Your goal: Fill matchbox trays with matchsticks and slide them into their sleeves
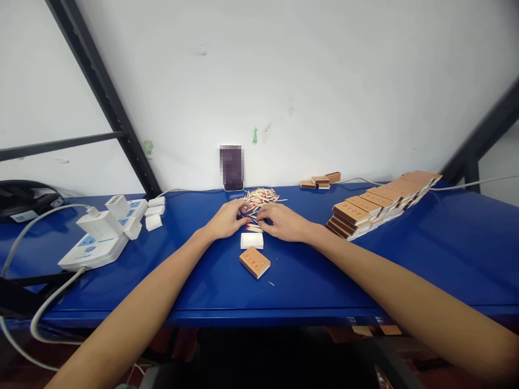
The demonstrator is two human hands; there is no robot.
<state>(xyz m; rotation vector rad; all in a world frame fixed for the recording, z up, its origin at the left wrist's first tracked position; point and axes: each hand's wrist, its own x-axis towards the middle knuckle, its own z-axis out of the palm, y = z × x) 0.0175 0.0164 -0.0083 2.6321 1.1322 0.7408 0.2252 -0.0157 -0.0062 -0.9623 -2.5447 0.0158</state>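
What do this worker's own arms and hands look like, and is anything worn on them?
Bare human left hand and right hand: no gloves or wristwatch visible. The left forearm and right forearm show no sleeves or cables.

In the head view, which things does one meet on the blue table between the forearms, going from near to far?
Small pale sliver → orange matchbox → white matchbox tray → small group of matches → large pile of matches.
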